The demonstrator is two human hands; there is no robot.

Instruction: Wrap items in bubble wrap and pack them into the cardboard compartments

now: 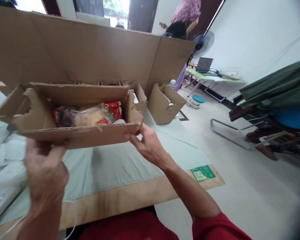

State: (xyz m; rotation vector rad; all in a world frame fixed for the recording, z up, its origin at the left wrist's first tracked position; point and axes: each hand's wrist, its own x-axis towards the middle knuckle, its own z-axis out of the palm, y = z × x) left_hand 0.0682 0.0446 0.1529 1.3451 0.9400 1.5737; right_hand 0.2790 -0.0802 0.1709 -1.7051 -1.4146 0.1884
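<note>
Both hands hold up a long, open-topped cardboard box above the table. My left hand is closed on its lower left corner, its fingertips hidden beneath. At the right end, my right hand pinches the lower corner between thumb and fingers. Inside the box lie a red snack packet with printed lettering, a clear bag with pale contents and a dark item in red-edged wrapping. The box sits roughly level, tilted slightly toward me.
Behind it stand more cardboard boxes, one at the right, before a tall cardboard panel. A pale green cloth covers the wooden table. White plastic packaging lies at left. Beyond are a person, a fan and a laptop.
</note>
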